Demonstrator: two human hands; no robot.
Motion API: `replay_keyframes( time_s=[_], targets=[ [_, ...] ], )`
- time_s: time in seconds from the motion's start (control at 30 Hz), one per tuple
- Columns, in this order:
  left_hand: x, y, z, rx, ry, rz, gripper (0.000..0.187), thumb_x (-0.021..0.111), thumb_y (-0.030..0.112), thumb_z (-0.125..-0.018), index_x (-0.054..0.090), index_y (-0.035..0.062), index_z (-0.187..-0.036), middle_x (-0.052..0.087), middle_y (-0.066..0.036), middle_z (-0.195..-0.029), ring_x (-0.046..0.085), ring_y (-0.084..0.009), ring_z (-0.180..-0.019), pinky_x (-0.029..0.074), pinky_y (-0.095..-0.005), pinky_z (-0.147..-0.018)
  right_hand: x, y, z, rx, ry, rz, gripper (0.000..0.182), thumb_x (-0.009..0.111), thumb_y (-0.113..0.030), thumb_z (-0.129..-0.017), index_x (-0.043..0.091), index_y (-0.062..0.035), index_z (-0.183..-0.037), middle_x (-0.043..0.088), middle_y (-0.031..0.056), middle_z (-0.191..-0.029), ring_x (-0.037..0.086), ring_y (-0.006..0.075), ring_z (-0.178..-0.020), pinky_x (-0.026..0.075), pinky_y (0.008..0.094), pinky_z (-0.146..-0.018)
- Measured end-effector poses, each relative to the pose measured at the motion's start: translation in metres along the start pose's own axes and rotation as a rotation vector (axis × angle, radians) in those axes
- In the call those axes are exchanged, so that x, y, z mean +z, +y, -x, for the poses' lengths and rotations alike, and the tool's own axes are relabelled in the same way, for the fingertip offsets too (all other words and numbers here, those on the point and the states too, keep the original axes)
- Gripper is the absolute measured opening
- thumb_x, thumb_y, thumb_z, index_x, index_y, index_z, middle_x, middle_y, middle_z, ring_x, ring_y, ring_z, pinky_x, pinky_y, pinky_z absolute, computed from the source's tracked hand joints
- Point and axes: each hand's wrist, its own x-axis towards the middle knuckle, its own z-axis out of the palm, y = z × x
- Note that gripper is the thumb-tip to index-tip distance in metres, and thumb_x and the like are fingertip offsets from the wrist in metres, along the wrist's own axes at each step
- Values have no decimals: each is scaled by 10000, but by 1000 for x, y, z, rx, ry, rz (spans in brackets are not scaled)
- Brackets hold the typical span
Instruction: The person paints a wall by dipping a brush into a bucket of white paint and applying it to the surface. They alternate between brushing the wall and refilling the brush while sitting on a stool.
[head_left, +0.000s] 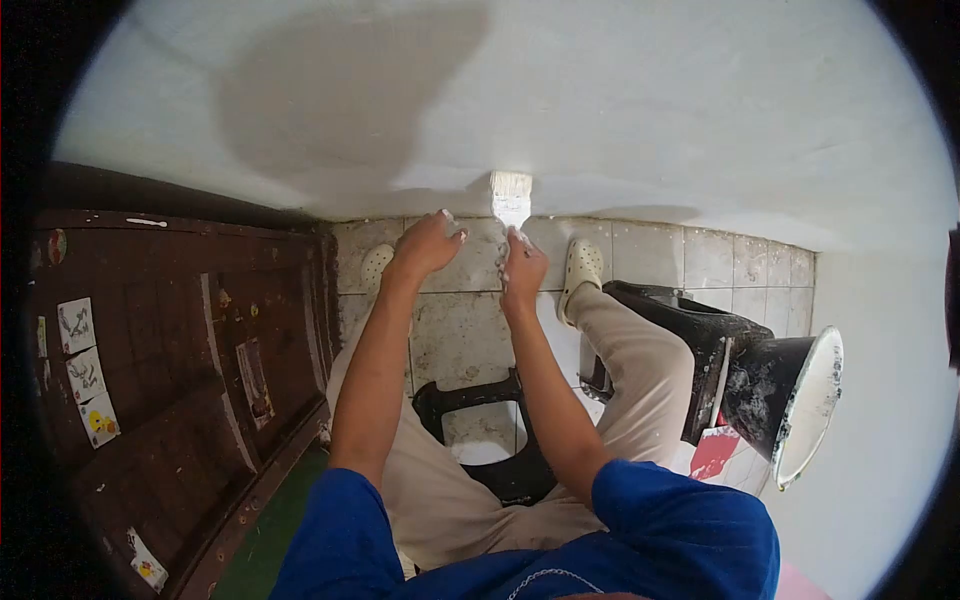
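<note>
Down at the foot of the white wall (pixel 620 110), where plaster meets the tiled floor (pixel 700 255), both of the person's arms reach forward. Their right hand (pixel 523 268) is closed around the handle of a wide paintbrush (pixel 511 197), the fingers wrapped tight and smeared with white. From that hand the brush points straight away, its long axis running from the fist up toward the wall, bristles pale with paint and pressed against the lowest strip of plaster. Only the ferrule and bristles show; the handle is buried in the grip.

Just beside it, on the person's own left, the left hand (pixel 430 243) is loosely curled with fingertips touching the wall-floor corner. It holds nothing that I can make out. It is near the brush head but apart from it.

Off to the right stands a black paint bucket (pixel 790 400), tilted, its inside coated white, well apart from both hands. A dark wooden door (pixel 180 350) with stickers fills the left side.
</note>
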Motion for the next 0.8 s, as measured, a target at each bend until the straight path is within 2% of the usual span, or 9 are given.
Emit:
replay_keyframes(
  time_s=[0.13,0.23,0.37,0.47,0.57,0.67,0.77,0.8],
  targets=[
    [-6,0,0,-35,-13,-4,534,510,388,-895,487,-15,-1244,521,-213,-1266,505,-350,-1170,415,-440,-965,-20,139,-73,200,29,258,210,646,-169,-836,612,-19,-694,516,0,-559,437,76,-432,304,248,-388],
    [-10,-11,5,-51,13,-82,542,515,382,-892,477,-17,-1257,519,-217,-1269,506,-346,-1170,414,-435,-968,-20,141,-71,246,49,320,237,652,-177,-823,586,-18,-662,510,10,-539,430,85,-413,299,251,-379],
    [-21,-11,7,-71,-10,-44,556,521,373,-889,462,-29,-1268,512,-237,-1267,499,-353,-1176,406,-429,-976,0,121,-81,76,4,302,236,656,-184,-823,575,-30,-662,517,14,-549,420,85,-405,291,237,-374],
    [-8,-30,6,-33,47,-24,541,526,374,-885,478,-31,-1240,516,-248,-1255,502,-364,-1167,409,-433,-970,21,57,-52,150,-51,61,264,635,-200,-832,604,-6,-656,523,15,-560,445,123,-447,342,315,-443],
    [-6,-39,6,16,78,25,538,529,377,-880,485,-31,-1228,520,-250,-1250,504,-370,-1162,410,-436,-966,17,21,-18,11,-22,162,198,644,-179,-858,595,-32,-736,507,-14,-577,398,59,-418,285,231,-379],
    [-17,-34,19,-33,34,47,559,533,380,-877,474,-38,-1245,523,-253,-1246,502,-372,-1166,405,-434,-975,23,-59,45,-7,-47,-105,182,637,-184,-873,618,-28,-782,504,-43,-606,400,36,-454,281,225,-393],
    [-14,-35,14,-17,41,56,570,535,379,-876,469,-40,-1256,531,-256,-1234,504,-374,-1163,403,-432,-979,26,-58,57,-139,-53,19,173,630,-188,-879,635,-27,-816,498,-62,-623,397,25,-479,281,217,-406],
    [-10,-39,9,0,55,58,570,535,378,-875,469,-39,-1258,534,-257,-1229,506,-375,-1161,403,-432,-979,32,-51,53,-78,-64,-54,206,625,-193,-882,618,-31,-756,493,-49,-605,392,37,-465,284,221,-408]
  ],
)
